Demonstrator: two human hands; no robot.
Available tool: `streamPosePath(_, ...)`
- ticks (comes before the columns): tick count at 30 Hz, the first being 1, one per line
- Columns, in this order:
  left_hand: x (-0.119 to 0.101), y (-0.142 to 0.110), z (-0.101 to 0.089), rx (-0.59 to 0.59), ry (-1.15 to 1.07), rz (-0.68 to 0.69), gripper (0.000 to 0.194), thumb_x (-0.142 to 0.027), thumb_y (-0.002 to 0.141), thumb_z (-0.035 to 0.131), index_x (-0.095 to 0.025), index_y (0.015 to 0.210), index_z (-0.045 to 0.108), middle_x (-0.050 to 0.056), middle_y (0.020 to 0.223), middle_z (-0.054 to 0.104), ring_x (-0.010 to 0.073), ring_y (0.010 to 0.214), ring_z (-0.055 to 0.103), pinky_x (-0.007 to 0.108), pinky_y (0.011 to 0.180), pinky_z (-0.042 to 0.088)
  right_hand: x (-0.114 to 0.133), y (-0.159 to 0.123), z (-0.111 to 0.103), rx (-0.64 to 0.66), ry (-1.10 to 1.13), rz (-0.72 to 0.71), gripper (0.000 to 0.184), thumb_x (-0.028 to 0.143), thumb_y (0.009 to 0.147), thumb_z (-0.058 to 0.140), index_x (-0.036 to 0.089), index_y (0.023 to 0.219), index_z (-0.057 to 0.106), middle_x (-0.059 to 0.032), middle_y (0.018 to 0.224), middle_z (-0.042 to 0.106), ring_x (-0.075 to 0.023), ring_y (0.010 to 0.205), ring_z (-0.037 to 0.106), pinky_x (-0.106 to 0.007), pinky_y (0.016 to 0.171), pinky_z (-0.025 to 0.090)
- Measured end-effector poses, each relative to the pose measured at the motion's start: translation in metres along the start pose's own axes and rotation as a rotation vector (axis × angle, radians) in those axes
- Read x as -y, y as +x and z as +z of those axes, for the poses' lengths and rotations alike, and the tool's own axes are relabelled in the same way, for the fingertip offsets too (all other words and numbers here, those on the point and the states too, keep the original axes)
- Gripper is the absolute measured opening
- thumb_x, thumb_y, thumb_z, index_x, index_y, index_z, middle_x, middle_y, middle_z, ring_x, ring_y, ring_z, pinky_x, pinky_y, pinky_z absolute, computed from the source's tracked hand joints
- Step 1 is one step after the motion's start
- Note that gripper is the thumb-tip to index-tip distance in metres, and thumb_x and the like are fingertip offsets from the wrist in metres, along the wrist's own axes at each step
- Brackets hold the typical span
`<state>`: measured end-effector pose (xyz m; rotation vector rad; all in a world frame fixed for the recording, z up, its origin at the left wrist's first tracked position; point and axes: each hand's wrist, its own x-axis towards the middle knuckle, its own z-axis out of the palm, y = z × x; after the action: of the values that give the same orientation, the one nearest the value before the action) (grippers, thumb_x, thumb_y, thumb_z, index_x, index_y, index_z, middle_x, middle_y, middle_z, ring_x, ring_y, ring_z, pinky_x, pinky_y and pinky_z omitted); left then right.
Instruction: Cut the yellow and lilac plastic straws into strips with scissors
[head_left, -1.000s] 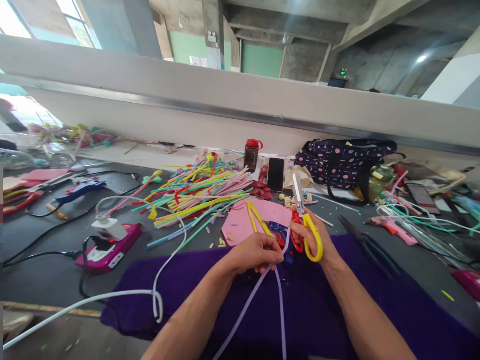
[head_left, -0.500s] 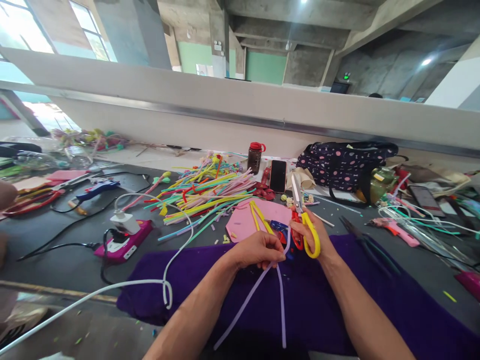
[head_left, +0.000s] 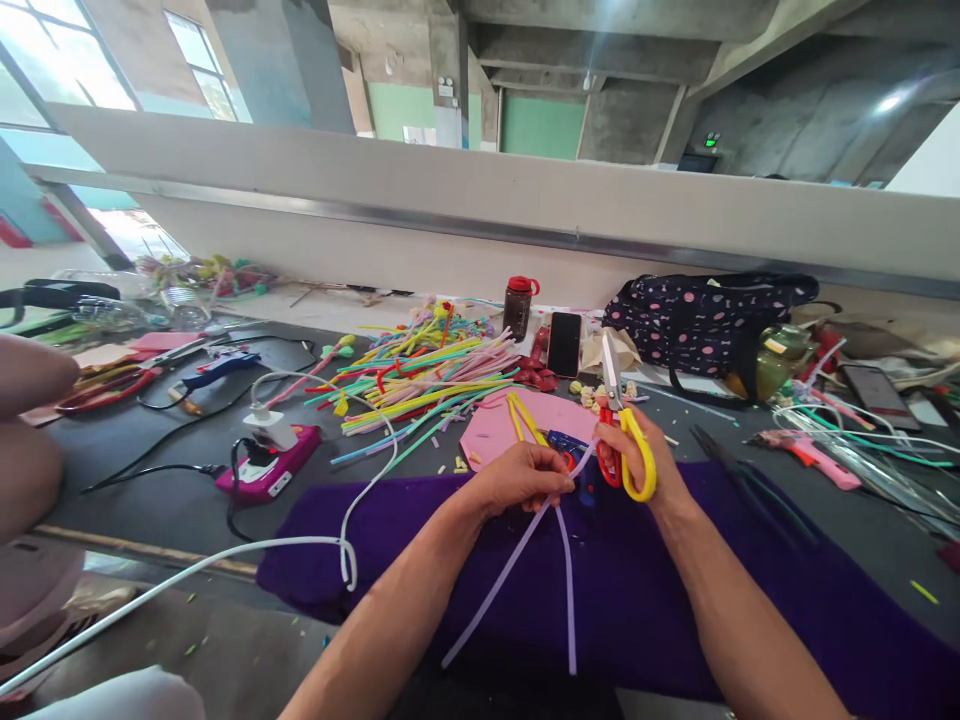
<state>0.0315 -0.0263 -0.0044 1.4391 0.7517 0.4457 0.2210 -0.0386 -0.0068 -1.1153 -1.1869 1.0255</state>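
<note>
Two lilac tails [head_left: 569, 600] are hanging below the left hand [head_left: 525, 478], whose fingers are pinching the strip [head_left: 583, 461] above purple cloth [head_left: 637, 620]; its upper end is slanting rightward to the right hand [head_left: 665, 472], whose fingers are curling around scissors [head_left: 613, 375], blades pointing away.

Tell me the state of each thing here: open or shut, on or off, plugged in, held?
Left hand: closed on purple strips
Right hand: closed on scissors
Scissors: held, blades upward
Purple strips: pinched, two ends dangling
Bottle: upright, lid on
Phone by bottle: screen dark
White adapter: plugged in
Pink glue gun: lying down
Bag: closure unclear
</note>
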Motion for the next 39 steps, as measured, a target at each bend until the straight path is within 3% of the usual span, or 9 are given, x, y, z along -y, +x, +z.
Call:
streamPosePath(10, -0.001, -0.002, -0.001, 0.045, -0.039, 0.014, 0.026, -0.039, 0.068, 0.063, -0.014, 0.072, 0.057, -0.004, 0.051, 0.053, 0.0038, 0.036, 0.042, 0.015, 0.034, 0.027, -0.006, 0.001, 0.001, 0.014, -0.007, 0.026, 0.053, 0.030, 0.068, 0.061, 0.020, 0.118, 0.045, 0.0073, 0.050, 0.049, -0.0087, 0.034, 0.042, -0.019, 0.029, 0.034)
streamPosePath(28, 0.001, -0.001, -0.003, 0.070, 0.015, -0.017, 0.026, -0.039, 0.067, 0.063, -0.014, 0.072, 0.058, -0.005, 0.050, 0.052, 0.0038, 0.036, 0.041, 0.015, 0.034, 0.026, -0.002, 0.007, -0.002, 0.018, 0.224, 0.161, 0.053, 0.025, 0.063, 0.065, 0.020, 0.114, 0.047, 0.0060, 0.059, 0.054, -0.0053, 0.038, 0.043, -0.017, 0.036, 0.035)
streamPosePath(34, -0.002, -0.004, 0.000, 0.088, 0.023, -0.008, 0.024, -0.037, 0.068, 0.061, -0.014, 0.072, 0.058, -0.004, 0.052, 0.054, 0.0038, 0.037, 0.042, 0.015, 0.035, 0.027, 0.000, 0.004, -0.001, 0.019, 0.208, 0.111, 0.053, 0.024, 0.064, 0.065, 0.021, 0.114, 0.047, 0.0071, 0.057, 0.053, -0.0052, 0.037, 0.042, -0.017, 0.036, 0.035)
streamPosePath(39, -0.004, -0.003, 0.003, 0.063, -0.030, -0.014, 0.024, -0.037, 0.069, 0.060, -0.014, 0.075, 0.057, -0.002, 0.056, 0.059, 0.0026, 0.032, 0.038, 0.015, 0.032, 0.021, -0.001, -0.001, 0.010, 0.010, 0.138, 0.049, 0.049, 0.026, 0.068, 0.062, 0.019, 0.114, 0.046, 0.0090, 0.048, 0.048, -0.0063, 0.035, 0.041, -0.017, 0.035, 0.034)
